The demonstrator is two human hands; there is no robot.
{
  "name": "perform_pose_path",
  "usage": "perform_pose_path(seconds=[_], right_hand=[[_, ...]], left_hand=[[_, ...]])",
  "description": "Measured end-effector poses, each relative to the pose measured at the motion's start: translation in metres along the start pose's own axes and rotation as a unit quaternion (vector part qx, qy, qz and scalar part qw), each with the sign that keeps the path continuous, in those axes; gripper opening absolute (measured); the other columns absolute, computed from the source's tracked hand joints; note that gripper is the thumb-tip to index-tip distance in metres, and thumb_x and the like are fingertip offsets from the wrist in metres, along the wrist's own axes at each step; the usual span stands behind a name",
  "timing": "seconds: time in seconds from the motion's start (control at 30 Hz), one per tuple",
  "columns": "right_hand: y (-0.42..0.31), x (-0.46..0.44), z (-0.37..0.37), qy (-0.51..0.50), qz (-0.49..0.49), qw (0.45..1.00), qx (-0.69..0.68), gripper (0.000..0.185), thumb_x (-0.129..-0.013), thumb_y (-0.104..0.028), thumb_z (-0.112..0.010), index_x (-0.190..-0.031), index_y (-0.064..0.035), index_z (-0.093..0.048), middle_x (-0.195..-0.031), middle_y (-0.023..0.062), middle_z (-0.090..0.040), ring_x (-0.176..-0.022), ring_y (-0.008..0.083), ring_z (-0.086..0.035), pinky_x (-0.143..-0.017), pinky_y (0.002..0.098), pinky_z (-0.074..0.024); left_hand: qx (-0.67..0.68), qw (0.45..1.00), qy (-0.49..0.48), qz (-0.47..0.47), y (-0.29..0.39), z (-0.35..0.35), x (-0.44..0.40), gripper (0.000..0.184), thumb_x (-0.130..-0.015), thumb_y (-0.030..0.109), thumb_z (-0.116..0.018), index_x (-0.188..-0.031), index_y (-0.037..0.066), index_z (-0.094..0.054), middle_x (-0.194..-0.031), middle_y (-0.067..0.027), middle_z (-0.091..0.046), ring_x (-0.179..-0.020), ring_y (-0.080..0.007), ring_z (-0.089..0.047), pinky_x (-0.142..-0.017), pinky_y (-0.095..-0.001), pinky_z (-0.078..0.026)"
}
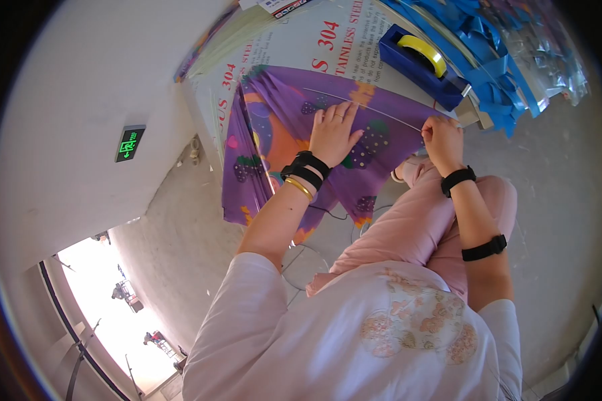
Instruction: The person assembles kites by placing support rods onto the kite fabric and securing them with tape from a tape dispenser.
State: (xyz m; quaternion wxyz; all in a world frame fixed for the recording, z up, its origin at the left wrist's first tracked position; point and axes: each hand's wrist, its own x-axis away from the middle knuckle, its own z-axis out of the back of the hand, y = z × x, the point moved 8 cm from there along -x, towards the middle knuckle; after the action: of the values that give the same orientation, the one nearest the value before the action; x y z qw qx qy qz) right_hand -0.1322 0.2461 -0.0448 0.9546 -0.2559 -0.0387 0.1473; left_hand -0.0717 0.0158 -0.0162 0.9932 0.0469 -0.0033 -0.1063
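Observation:
A purple printed cloth, patterned with orange shapes and dark dotted patches, lies over the tabletop and hangs past its near edge. My left hand rests on it with fingers stretched out and the palm down. Across the cloth's upper part runs a thin white rod. At the rod's right end, by the cloth's right corner, my right hand is closed in a pinch. Its fingertips hide exactly how the rod and cloth meet there.
The table is covered with sheeting printed in red letters. A blue tape dispenser with yellow tape stands at the right. Blue strips and clear plastic bags lie beyond it. Pale thin strips lie at the far left.

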Motion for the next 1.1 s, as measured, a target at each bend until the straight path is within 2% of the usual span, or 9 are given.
perform_pose_path(seconds=[0.17,0.37,0.47,0.57,0.8,0.87,0.9,0.97,1.1], right_hand=[[-0.006,0.001,0.002,0.022,0.019,0.999,0.028,0.005,-0.080,-0.010,-0.068,-0.079,-0.0142,-0.067,-0.088,0.0062,-0.069,-0.094,0.0331,-0.061,-0.089,0.0446,-0.0438],[-0.010,0.000,-0.003,0.000,0.021,1.000,0.009,0.005,-0.080,-0.010,-0.068,-0.078,-0.0136,-0.065,-0.086,0.0052,-0.067,-0.091,0.0285,-0.061,-0.082,0.0424,-0.0442],[-0.010,0.002,-0.004,0.007,0.025,1.000,-0.001,0.006,-0.079,-0.009,-0.068,-0.077,-0.0135,-0.065,-0.084,0.0049,-0.066,-0.090,0.0284,-0.061,-0.080,0.0422,-0.0439],[-0.010,0.003,-0.004,0.018,0.037,0.999,-0.001,0.007,-0.078,-0.008,-0.068,-0.076,-0.0135,-0.064,-0.083,0.0047,-0.065,-0.089,0.0280,-0.061,-0.079,0.0421,-0.0436],[-0.011,0.003,-0.006,0.010,0.032,0.999,-0.004,0.008,-0.079,-0.008,-0.068,-0.076,-0.0138,-0.064,-0.083,0.0040,-0.064,-0.089,0.0279,-0.061,-0.078,0.0416,-0.0440],[-0.010,0.003,-0.007,0.012,0.033,0.999,-0.003,0.008,-0.079,-0.008,-0.068,-0.076,-0.0138,-0.064,-0.083,0.0040,-0.064,-0.089,0.0278,-0.061,-0.078,0.0416,-0.0442],[-0.011,0.003,-0.007,0.013,0.035,0.999,0.000,0.007,-0.079,-0.008,-0.068,-0.076,-0.0139,-0.064,-0.084,0.0041,-0.064,-0.089,0.0277,-0.061,-0.078,0.0415,-0.0444],[-0.014,0.001,-0.007,0.014,0.037,0.999,0.001,0.007,-0.079,-0.008,-0.068,-0.076,-0.0139,-0.064,-0.084,0.0041,-0.065,-0.089,0.0275,-0.061,-0.078,0.0414,-0.0446],[-0.018,-0.001,-0.011,0.010,0.034,0.999,-0.002,0.006,-0.079,-0.008,-0.067,-0.077,-0.0134,-0.065,-0.085,0.0045,-0.065,-0.090,0.0277,-0.061,-0.080,0.0418,-0.0454]], left_hand=[[0.002,1.000,0.004,0.001,0.005,-0.009,-0.003,0.064,-0.090,0.038,-0.064,-0.141,0.002,-0.047,-0.137,-0.0100,-0.051,-0.124,-0.0240,-0.048,-0.103,-0.0436,-0.034],[0.073,0.997,0.008,0.039,0.000,-0.015,-0.004,0.060,-0.092,0.034,-0.063,-0.139,0.000,-0.047,-0.133,-0.0113,-0.052,-0.121,-0.0277,-0.050,-0.103,-0.0442,-0.034],[0.117,0.991,0.043,0.056,-0.003,-0.016,-0.007,0.054,-0.092,0.029,-0.063,-0.137,0.002,-0.049,-0.130,-0.0117,-0.053,-0.119,-0.0301,-0.051,-0.103,-0.0453,-0.035],[0.227,0.957,0.049,0.175,-0.026,-0.032,-0.010,0.042,-0.089,0.017,-0.063,-0.130,0.010,-0.055,-0.123,-0.0110,-0.056,-0.118,-0.0318,-0.051,-0.102,-0.0462,-0.036],[0.286,0.934,0.037,0.209,-0.033,-0.050,-0.016,0.036,-0.087,0.012,-0.064,-0.122,0.013,-0.061,-0.118,-0.0088,-0.059,-0.116,-0.0315,-0.053,-0.100,-0.0467,-0.038],[0.278,0.937,0.076,0.198,-0.033,-0.048,-0.016,0.036,-0.086,0.010,-0.066,-0.121,0.013,-0.063,-0.111,-0.0060,-0.062,-0.109,-0.0244,-0.059,-0.095,-0.0416,-0.042],[0.277,0.937,0.075,0.198,-0.031,-0.047,-0.016,0.036,-0.086,0.010,-0.066,-0.121,0.013,-0.063,-0.111,-0.0060,-0.062,-0.109,-0.0244,-0.059,-0.095,-0.0416,-0.042],[0.304,0.929,0.048,0.205,-0.030,-0.050,-0.017,0.035,-0.086,0.013,-0.065,-0.121,0.013,-0.061,-0.116,-0.0081,-0.060,-0.115,-0.0307,-0.053,-0.099,-0.0463,-0.039],[0.301,0.928,0.042,0.215,-0.031,-0.049,-0.017,0.036,-0.086,0.014,-0.065,-0.121,0.013,-0.061,-0.117,-0.0077,-0.060,-0.116,-0.0303,-0.053,-0.100,-0.0460,-0.038]])
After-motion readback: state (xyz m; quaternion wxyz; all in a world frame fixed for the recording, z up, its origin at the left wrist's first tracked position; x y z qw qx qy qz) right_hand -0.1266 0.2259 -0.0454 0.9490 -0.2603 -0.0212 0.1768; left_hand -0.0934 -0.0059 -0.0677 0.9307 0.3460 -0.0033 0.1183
